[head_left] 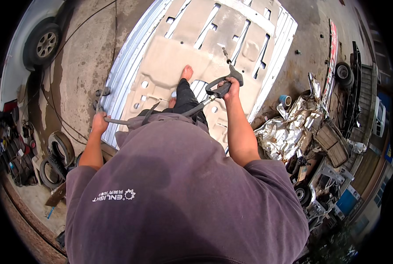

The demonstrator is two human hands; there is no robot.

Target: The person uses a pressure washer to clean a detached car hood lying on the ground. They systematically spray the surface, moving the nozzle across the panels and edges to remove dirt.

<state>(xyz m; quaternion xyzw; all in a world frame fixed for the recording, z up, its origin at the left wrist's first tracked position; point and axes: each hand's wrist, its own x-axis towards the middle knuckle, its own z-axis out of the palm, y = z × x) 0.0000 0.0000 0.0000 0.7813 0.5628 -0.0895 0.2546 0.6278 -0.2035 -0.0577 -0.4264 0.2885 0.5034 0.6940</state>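
The right hand (233,86) is gripping a black, pistol-shaped plastic spray gun (236,77), apparently for aiming its thin metal nozzle (225,51) forward, above a broad beige slotted panel (161,57) with white ribbed sides (273,75). The left hand (100,123) is clasping a grey flexible hose (195,110), probably holding its slack aside from the bare feet (187,72), which are resting on the panel.

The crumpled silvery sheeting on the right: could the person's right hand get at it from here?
Probably not as things stand: the right hand is wrapped around a spray gun, and the silvery sheeting lies beyond the pale panel's edge.
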